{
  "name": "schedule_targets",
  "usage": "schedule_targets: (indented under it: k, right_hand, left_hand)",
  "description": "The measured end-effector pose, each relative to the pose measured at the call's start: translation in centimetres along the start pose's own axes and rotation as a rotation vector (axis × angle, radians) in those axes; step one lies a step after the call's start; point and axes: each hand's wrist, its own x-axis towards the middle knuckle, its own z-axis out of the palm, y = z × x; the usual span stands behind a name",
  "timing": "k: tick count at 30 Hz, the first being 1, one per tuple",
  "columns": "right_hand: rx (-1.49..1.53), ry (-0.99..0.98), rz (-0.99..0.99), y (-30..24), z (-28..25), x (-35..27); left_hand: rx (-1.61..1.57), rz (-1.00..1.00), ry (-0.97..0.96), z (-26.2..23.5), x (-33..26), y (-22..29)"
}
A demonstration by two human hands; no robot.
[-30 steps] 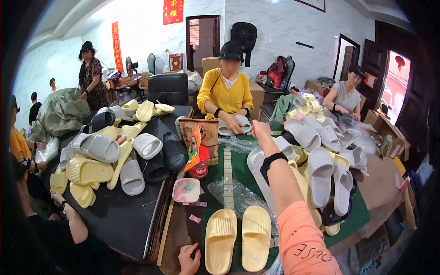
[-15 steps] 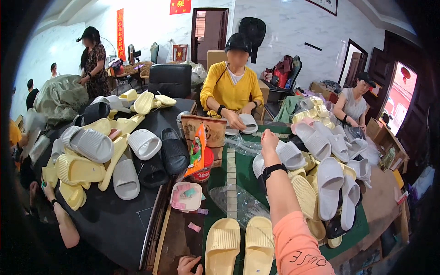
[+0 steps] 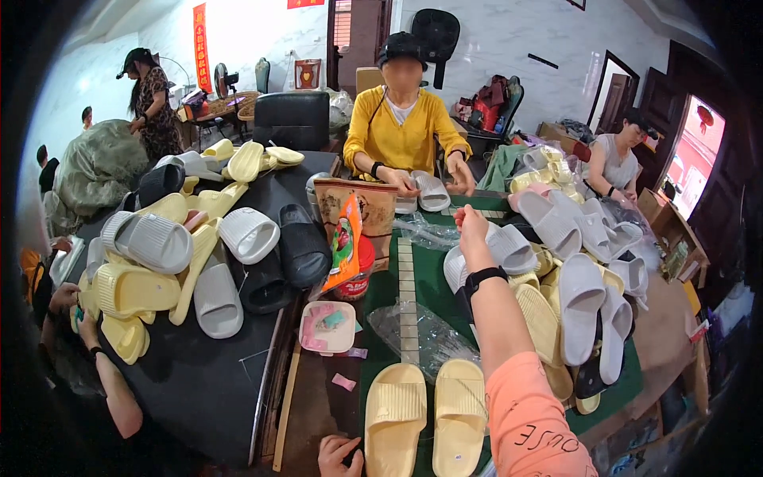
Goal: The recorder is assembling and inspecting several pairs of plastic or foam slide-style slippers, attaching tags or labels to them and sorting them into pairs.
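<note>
My right arm reaches forward across the green mat [image 3: 425, 278]. At its end my right hand [image 3: 474, 226] is closed beside a grey slipper [image 3: 510, 249]; what its fingers hold, if anything, is hidden. Close to me, my left hand [image 3: 340, 457] rests with fingers curled at the left of a pair of pale yellow slippers, and a dark bit shows in its grip that I cannot make out. The left yellow slipper [image 3: 395, 421] and the right yellow slipper [image 3: 459, 417] lie side by side, toes away from me. Beyond them is crumpled clear plastic bagging [image 3: 421, 338].
Mixed slippers are heaped at right [image 3: 582, 310] and on the black table [image 3: 199, 405] at left. A small white tub [image 3: 327, 327], red jar [image 3: 359, 270] and brown box [image 3: 373, 219] stand between. Opposite, a person in yellow [image 3: 405, 131] handles grey slippers; other people work at both sides.
My view has tipped down slightly. The person opposite has lifted one hand off the grey slippers, to the right. My hands stay in nearly the same places.
</note>
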Motion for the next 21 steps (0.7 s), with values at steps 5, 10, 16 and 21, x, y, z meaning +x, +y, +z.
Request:
schedule_targets:
  k: [5, 10, 16, 21]
  right_hand:
    - [-0.048, -0.028, 0.032, -0.3, -1.8, 0.8]
    - [0.015, -0.091, 0.012, -0.2, -1.2, -0.1]
    - [-0.104, -0.043, 0.045, -0.5, -1.7, 0.4]
    - [-0.028, -0.121, 0.007, -0.1, -1.5, 0.2]
  left_hand:
    - [0.005, 0.004, -0.031, 0.7, 0.2, 0.1]
    - [0.002, 0.005, -0.029, 0.4, 0.3, 0.3]
    - [-0.054, -0.017, 0.014, 0.9, -0.2, -0.1]
    - [-0.184, -0.289, -0.097, 0.3, -1.2, -1.5]
